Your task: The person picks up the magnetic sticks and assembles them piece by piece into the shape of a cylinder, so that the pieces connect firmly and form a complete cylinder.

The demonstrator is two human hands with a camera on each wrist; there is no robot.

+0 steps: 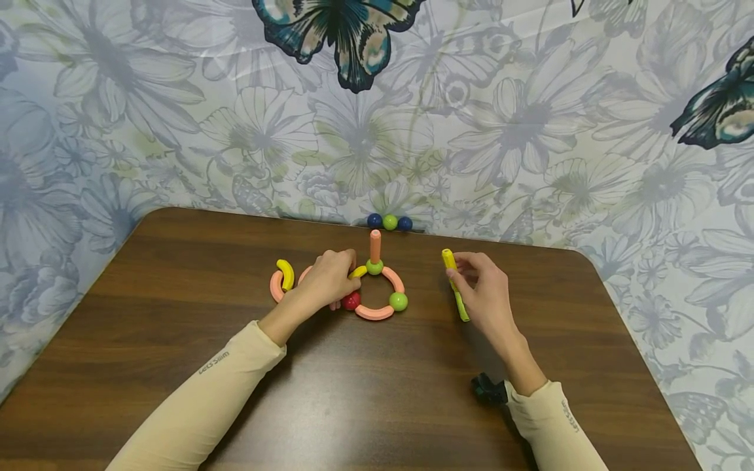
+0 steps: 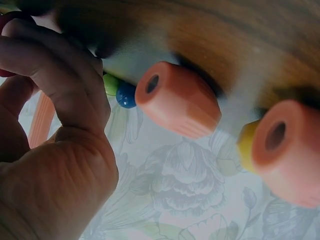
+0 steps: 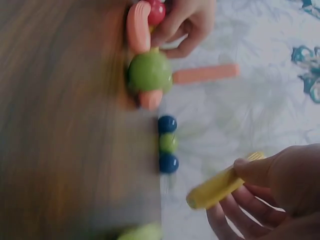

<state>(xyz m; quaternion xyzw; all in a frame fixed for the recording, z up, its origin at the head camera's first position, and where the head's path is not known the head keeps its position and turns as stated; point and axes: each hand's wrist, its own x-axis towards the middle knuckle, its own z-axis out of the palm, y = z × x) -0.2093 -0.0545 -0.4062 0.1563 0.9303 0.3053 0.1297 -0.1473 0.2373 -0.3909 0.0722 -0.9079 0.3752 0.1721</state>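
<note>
step: adding a stick to the ring | left hand grip pinches the ring near the bench's far edge | right hand grip holds yellow stick just right of it | advice: steady the ring, bring the stick end squarely to a green ball

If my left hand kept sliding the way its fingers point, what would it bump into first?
Likely the ring of pink curved pieces and balls: the left hand already sits at its left side, fingers by the yellow piece and red ball. Beyond that stands the upright pink stick.
</note>
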